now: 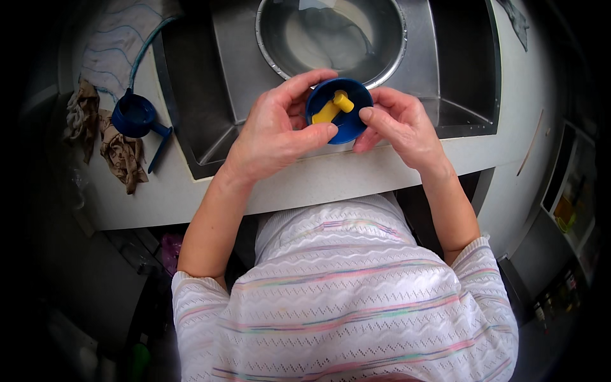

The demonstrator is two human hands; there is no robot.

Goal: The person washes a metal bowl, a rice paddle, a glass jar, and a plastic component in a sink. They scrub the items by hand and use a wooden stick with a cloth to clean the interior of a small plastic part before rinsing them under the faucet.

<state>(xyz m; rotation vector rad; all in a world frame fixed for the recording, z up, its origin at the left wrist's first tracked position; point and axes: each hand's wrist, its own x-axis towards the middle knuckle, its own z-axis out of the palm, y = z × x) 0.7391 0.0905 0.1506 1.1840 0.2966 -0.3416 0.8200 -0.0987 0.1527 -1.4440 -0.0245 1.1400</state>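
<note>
My left hand [279, 129] and my right hand [401, 126] hold a small round blue plastic cup [352, 125] between them, above the front edge of the sink. The left thumb lies over its near rim, with the fingers around its left side. On the right side, my right thumb presses the rim and the other fingers are partly hidden behind. Inside the cup sits a yellow plastic part [343, 101] with a short round stub and a flat arm. Just beyond my hands, a round metal basin [403, 36] holds cloudy water.
The basin stands in a stainless steel sink [238, 71] set into a white countertop [329, 176]. On the left are a blue plastic vessel with a long handle [133, 117], crumpled brown cloths [121, 157] and a white cloth with blue lines [112, 45]. A grey cloth [516, 21] lies far right.
</note>
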